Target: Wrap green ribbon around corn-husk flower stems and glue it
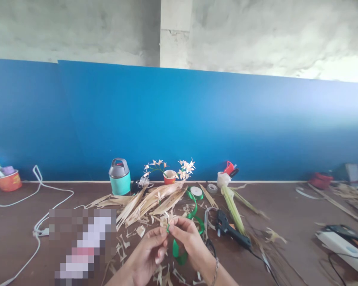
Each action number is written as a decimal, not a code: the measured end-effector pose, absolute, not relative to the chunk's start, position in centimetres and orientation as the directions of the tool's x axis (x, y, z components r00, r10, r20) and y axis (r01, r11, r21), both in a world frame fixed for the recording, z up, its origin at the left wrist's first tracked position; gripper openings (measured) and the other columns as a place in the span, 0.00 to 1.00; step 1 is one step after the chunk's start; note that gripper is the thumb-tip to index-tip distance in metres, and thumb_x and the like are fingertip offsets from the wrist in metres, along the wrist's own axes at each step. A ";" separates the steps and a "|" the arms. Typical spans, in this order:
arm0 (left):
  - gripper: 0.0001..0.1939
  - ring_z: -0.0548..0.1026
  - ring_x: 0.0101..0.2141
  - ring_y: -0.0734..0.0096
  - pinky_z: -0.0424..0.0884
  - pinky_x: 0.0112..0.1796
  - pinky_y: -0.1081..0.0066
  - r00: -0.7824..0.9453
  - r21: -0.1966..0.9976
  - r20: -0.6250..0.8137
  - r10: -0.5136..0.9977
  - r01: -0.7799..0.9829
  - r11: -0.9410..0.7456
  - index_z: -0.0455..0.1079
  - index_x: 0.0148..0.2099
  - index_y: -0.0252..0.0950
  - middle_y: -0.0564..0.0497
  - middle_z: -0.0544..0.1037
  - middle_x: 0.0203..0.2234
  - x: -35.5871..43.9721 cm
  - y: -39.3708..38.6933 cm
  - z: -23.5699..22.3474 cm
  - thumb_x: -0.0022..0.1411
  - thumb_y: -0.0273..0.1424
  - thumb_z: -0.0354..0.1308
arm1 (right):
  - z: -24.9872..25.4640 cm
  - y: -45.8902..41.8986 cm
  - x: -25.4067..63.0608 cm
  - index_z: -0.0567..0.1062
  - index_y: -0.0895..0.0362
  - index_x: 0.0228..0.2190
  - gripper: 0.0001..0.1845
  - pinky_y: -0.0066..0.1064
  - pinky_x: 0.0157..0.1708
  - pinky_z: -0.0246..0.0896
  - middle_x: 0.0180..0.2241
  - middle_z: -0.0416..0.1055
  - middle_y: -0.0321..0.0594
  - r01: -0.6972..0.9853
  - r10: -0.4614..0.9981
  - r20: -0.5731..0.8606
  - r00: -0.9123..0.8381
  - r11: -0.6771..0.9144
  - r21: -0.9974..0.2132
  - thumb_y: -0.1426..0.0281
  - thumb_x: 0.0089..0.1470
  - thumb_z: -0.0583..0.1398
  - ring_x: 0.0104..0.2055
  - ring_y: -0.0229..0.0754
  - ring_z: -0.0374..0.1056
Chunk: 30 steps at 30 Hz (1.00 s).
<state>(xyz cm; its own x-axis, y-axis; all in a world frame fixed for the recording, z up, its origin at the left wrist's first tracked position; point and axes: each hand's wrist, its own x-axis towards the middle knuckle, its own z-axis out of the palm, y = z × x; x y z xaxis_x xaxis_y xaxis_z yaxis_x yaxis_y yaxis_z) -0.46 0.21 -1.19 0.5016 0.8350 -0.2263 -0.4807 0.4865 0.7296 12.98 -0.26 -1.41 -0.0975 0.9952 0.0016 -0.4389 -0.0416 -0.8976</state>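
My left hand [150, 248] and my right hand [187, 235] meet fingertip to fingertip over the near middle of the table. Between them they pinch a small pale flower [167, 216] that looks made of dried corn husk, with a short green base. Most of the flower is covered by my fingers. A green ribbon [200, 222] loops from its spool [196, 192] down behind my right hand; whether it joins the flower's base I cannot tell. Husk scraps [122, 246] lie around my hands, and longer dried husks [155, 202] are spread just beyond.
Finished-looking husk flowers [186, 169] stand by a red cup [169, 177] at the back. A black glue gun [232, 230] with its cord lies to the right, near green stalks [234, 206]. Leftward are a teal flask [120, 178] and white cable [38, 214]; a power strip [343, 250] is far right.
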 end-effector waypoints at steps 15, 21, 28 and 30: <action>0.05 0.74 0.29 0.67 0.69 0.33 0.71 0.162 0.703 0.533 0.830 0.462 -0.541 0.71 0.32 0.39 0.50 0.77 0.27 -1.5 0.3 -2.6 0.57 0.31 0.55 | -2.6 0.4 12.9 0.73 0.59 0.22 0.15 0.24 0.23 0.53 0.21 0.66 0.35 -0.094 0.983 0.142 0.118 0.153 -0.984 0.60 0.41 0.65 0.24 0.36 0.60; 0.02 0.74 0.28 0.64 0.67 0.34 0.71 0.094 0.749 0.539 0.837 0.401 -0.527 0.74 0.31 0.42 0.50 0.78 0.25 -1.4 0.1 -2.2 0.53 0.30 0.60 | -2.1 0.1 12.5 0.73 0.59 0.21 0.13 0.25 0.24 0.53 0.20 0.66 0.35 -0.070 0.980 0.167 0.106 0.175 -0.982 0.62 0.42 0.63 0.24 0.35 0.59; 0.03 0.73 0.28 0.62 0.66 0.36 0.70 0.020 0.859 0.416 0.909 0.321 -0.400 0.75 0.30 0.43 0.48 0.79 0.25 -1.2 -0.2 -1.7 0.51 0.31 0.61 | -1.9 0.0 12.3 0.74 0.59 0.23 0.10 0.27 0.28 0.56 0.23 0.70 0.37 -0.029 0.977 0.188 0.103 0.192 -0.981 0.64 0.44 0.63 0.27 0.38 0.62; 0.03 0.73 0.27 0.63 0.67 0.34 0.71 0.034 0.881 0.371 0.928 0.303 -0.364 0.75 0.29 0.42 0.48 0.78 0.24 -1.1 -0.1 -1.7 0.52 0.32 0.60 | -1.7 0.0 12.3 0.73 0.59 0.22 0.10 0.27 0.27 0.55 0.22 0.68 0.36 -0.012 0.975 0.197 0.107 0.199 -0.980 0.65 0.44 0.62 0.26 0.38 0.60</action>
<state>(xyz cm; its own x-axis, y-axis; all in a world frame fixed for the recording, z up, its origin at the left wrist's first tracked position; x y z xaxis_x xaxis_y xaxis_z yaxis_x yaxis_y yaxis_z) -1.13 -0.11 -1.69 0.0344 0.9278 0.3714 0.3026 -0.3638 0.8810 12.30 -0.04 -1.75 0.1070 0.9746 0.1966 -0.0119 0.1990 -0.9799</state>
